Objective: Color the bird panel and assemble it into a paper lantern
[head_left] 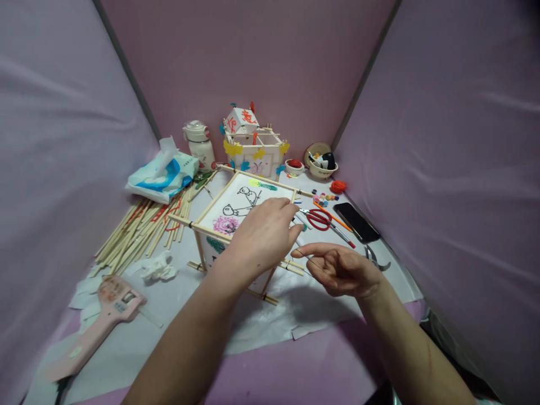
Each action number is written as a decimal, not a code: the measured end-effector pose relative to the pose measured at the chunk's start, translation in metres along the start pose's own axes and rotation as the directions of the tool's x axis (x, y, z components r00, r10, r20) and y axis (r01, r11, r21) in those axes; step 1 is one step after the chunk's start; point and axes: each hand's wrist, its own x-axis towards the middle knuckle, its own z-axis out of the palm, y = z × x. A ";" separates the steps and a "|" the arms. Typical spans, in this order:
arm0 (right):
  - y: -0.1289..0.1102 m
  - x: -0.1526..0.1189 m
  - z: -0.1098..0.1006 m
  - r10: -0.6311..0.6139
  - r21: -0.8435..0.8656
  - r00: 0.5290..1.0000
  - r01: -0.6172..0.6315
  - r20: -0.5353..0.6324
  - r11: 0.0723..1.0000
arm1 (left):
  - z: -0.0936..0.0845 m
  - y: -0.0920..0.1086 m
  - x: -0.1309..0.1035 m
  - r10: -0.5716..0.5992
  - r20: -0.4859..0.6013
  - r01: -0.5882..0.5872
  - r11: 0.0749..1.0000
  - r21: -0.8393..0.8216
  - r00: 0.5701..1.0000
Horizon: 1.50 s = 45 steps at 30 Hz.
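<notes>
We see the stick-framed paper lantern (231, 216) upright on the white table cover (248, 336), behind its near edge, long top rods running left to right. Our left hand (270, 228) is nearer, over its right side, fingertips hidden; its grip we cannot tell. The lantern lies leftward from our right hand (341, 270), half-curled at a dark strand (297, 255); whether it pinches this, we cannot tell.

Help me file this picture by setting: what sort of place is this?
Probably a handicraft workspace: a pink plastic glue gun, loose pale wooden sticks and a boxy wooden frame with illustrated white panels suggest it.
</notes>
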 end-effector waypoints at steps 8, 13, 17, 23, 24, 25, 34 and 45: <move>0.023 -0.015 0.038 -0.116 -0.137 0.987 0.100 -0.113 0.985 | 0.000 0.000 0.002 0.001 0.008 -0.001 1.000 0.006 1.000; 0.028 -0.008 0.075 -0.132 -0.246 0.919 0.039 -0.372 0.968 | 0.002 0.000 0.002 -0.006 -0.010 0.006 1.000 0.011 1.000; 0.053 0.011 0.089 -0.300 -0.252 0.822 0.197 -0.485 0.947 | 0.002 0.000 0.001 -0.016 0.001 0.016 1.000 0.003 1.000; 0.058 0.025 0.085 -0.253 -0.021 0.840 0.277 -0.481 0.961 | 0.002 0.001 -0.002 -0.008 -0.005 0.008 1.000 0.005 1.000; 0.053 0.025 0.082 -0.220 0.014 0.853 0.257 -0.473 0.966 | 0.002 0.001 -0.002 -0.007 -0.006 0.007 1.000 0.004 1.000; 0.048 0.025 0.078 -0.183 0.048 0.867 0.231 -0.464 0.972 | 0.002 0.001 -0.002 -0.006 -0.005 0.006 1.000 0.004 1.000; 0.060 0.019 0.047 -0.134 0.089 0.881 0.195 -0.455 0.977 | 0.000 0.001 -0.002 -0.004 -0.004 0.004 1.000 0.011 1.000; 0.051 0.043 0.078 -0.789 -0.809 0.394 0.162 -0.472 0.565 | 0.003 -0.001 0.000 -0.020 -0.014 0.020 0.999 0.032 1.000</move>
